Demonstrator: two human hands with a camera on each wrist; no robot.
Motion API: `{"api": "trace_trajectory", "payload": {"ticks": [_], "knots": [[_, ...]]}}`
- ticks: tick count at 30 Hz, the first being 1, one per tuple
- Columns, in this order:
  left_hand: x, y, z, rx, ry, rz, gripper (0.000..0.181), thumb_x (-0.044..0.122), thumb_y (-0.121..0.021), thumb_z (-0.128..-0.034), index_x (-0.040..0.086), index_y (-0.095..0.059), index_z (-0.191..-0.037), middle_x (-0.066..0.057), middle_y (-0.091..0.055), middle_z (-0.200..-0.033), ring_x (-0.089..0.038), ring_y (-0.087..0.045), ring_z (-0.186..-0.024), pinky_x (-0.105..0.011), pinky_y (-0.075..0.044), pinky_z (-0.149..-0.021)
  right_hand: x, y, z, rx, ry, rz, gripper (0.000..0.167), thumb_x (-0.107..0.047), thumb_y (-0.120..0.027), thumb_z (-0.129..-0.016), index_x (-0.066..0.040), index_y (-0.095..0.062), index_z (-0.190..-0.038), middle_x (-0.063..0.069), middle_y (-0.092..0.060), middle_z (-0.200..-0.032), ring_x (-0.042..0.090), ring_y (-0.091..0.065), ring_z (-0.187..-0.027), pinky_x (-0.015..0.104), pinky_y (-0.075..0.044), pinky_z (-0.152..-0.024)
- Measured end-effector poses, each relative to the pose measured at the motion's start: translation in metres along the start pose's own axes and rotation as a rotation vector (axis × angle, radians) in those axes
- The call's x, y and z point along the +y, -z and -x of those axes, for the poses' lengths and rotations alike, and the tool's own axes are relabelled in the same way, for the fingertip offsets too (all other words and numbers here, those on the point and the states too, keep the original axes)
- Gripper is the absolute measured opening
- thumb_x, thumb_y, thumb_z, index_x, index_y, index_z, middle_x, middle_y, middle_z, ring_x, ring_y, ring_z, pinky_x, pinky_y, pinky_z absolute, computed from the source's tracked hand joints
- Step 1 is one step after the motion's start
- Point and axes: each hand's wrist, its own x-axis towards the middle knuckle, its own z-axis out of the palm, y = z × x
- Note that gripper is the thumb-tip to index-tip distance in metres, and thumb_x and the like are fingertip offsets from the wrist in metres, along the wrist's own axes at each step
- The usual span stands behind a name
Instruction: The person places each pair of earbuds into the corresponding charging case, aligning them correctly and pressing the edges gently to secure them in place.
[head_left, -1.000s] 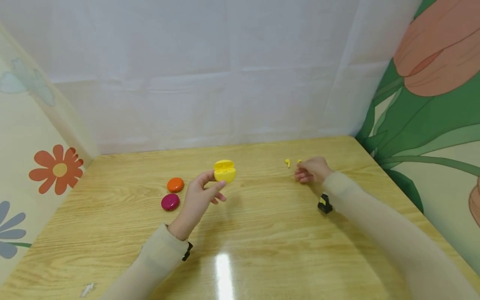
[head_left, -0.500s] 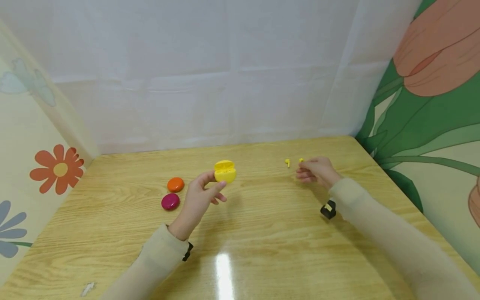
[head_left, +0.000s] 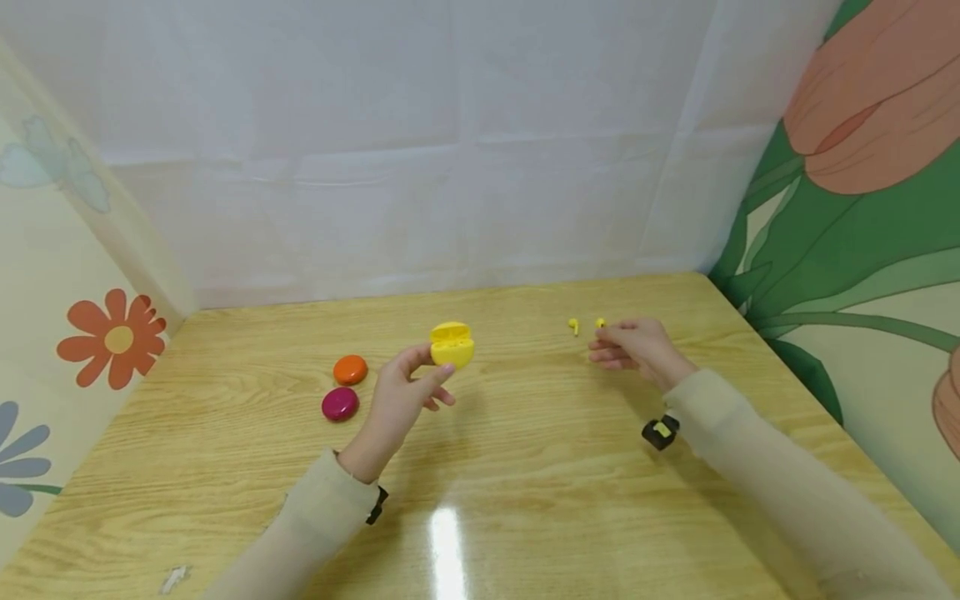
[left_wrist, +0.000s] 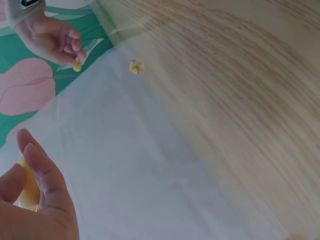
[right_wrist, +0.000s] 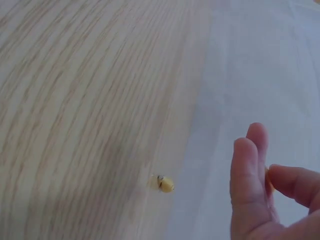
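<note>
My left hand [head_left: 397, 392] holds a yellow earbud case [head_left: 452, 350] above the table, its lid standing raised and toward the back. Farther right, the thumb and fingers of my right hand [head_left: 637, 346] pinch a small yellow earbud [head_left: 601, 322], also visible at those fingertips in the left wrist view, where the earbud [left_wrist: 77, 65] is held off the table. The right wrist view shows only a sliver of it. A second yellow earbud [head_left: 573, 326] lies on the table just left of the right hand; this loose earbud [right_wrist: 166, 185] appears in the right wrist view too.
Left of the left hand, an orange round case [head_left: 350, 369] and a magenta round case [head_left: 341, 404] rest on the wooden table [head_left: 510, 467]. A white cloth [head_left: 420, 167] hangs behind the table. Floral panels [head_left: 862, 250] stand at both sides.
My right wrist and forearm have shifted right and slightly nearer, and more of the pinched earbud shows. The left hand and its case stay almost in place.
</note>
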Motion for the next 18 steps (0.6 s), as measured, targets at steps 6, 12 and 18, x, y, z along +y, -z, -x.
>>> {"api": "trace_trajectory", "payload": {"ticks": [6, 12, 18], "knots": [[0.002, -0.003, -0.001, -0.002, 0.018, 0.009, 0.032, 0.007, -0.065, -0.0934, -0.006, -0.060, -0.121, -0.017, -0.061, -0.111, -0.013, -0.065, -0.058, -0.022, -0.051, -0.056, -0.005, -0.004, 0.010, -0.018, 0.031, 0.003, 0.020, -0.006, -0.053, -0.099, 0.009, -0.053, -0.111, 0.003, -0.070, -0.077, 0.010, -0.070, -0.068, 0.025, -0.057, -0.065], [0.001, -0.004, -0.002, -0.015, 0.021, 0.010, 0.032, 0.008, -0.065, -0.0936, -0.005, -0.059, -0.122, -0.017, -0.061, -0.110, -0.014, -0.065, -0.060, -0.024, -0.052, -0.057, -0.009, -0.012, 0.019, -0.032, 0.044, 0.012, 0.032, -0.008, -0.053, -0.100, 0.016, -0.050, -0.121, 0.004, -0.071, -0.080, 0.012, -0.070, -0.069, 0.026, -0.057, -0.065], [0.001, -0.004, 0.000, 0.000, 0.041, 0.014, 0.031, 0.008, -0.065, -0.0933, -0.004, -0.060, -0.121, -0.016, -0.062, -0.108, -0.014, -0.065, -0.059, -0.023, -0.052, -0.056, -0.013, -0.022, 0.025, -0.068, 0.053, -0.019, 0.033, -0.007, -0.054, -0.099, 0.017, -0.049, -0.122, 0.005, -0.071, -0.081, 0.013, -0.071, -0.069, 0.027, -0.057, -0.066]]}}
